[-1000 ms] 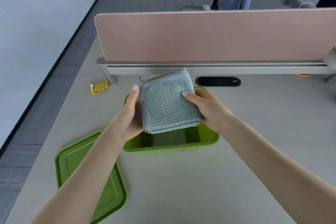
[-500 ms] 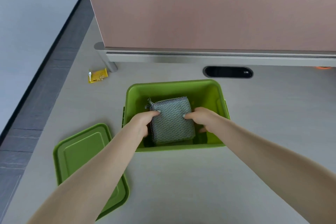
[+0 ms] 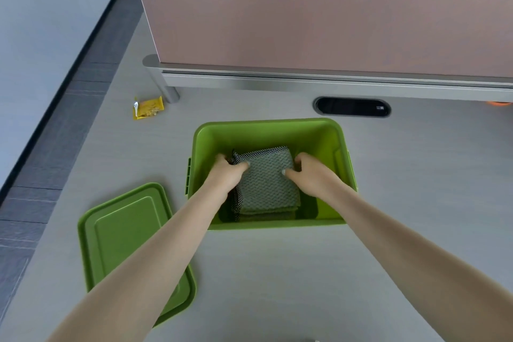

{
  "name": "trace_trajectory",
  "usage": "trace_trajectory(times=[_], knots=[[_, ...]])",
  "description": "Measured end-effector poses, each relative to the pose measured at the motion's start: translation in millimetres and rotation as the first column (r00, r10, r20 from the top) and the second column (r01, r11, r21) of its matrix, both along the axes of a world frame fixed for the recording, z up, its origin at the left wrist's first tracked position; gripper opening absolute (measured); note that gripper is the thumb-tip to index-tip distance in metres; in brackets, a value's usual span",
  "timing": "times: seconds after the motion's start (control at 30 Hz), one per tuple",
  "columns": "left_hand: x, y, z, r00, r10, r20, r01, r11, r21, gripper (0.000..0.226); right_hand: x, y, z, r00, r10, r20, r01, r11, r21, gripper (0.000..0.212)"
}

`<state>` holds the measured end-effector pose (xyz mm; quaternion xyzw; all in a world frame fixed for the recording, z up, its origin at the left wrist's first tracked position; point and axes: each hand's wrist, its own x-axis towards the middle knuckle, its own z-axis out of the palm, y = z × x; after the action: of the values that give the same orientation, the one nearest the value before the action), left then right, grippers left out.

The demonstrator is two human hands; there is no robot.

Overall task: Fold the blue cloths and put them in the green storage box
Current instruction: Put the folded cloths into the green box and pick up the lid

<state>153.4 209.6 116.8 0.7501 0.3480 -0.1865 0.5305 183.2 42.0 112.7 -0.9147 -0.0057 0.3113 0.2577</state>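
A folded blue cloth [image 3: 266,183] with a dark mesh edge lies inside the green storage box [image 3: 266,128], on top of other folded cloth layers. My left hand [image 3: 226,172] grips its left edge, thumb on top and fingers down beside it. My right hand [image 3: 311,172] holds the right edge the same way, thumb on the cloth. Both hands are down inside the box.
The box's green lid [image 3: 125,241] lies flat on the table to the left. A yellow snack packet [image 3: 147,107] sits at the back left. A pink desk divider [image 3: 319,22] and a black cable slot [image 3: 352,106] stand behind the box.
The cloth went from held up above the box to lowered inside it, onto the stack. Both hands went down with it, and the view tilted downward.
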Motion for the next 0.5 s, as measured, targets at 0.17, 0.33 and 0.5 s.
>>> trace_trajectory(times=[0.17,0.33,0.5], knots=[[-56.4,3.4,50.0,0.825,-0.215,0.523,0.033,0.941,0.335,0.069,-62.1,7.6,34.0,0.83,-0.095,0.55,-0.133,0.923,0.36,0.029],[-127.3,44.6,40.4,0.727,-0.149,0.671,-0.233,0.864,0.445,0.049,-148.5,45.2,31.3,0.631,0.108,0.768,-0.598,0.698,0.394,0.014],[-192.1,109.1,-24.0,0.925,0.115,0.363,-0.314,0.77,0.556,0.058,-196.7,89.7,-15.9,0.586,0.423,0.691,-0.763,0.576,0.293,0.02]])
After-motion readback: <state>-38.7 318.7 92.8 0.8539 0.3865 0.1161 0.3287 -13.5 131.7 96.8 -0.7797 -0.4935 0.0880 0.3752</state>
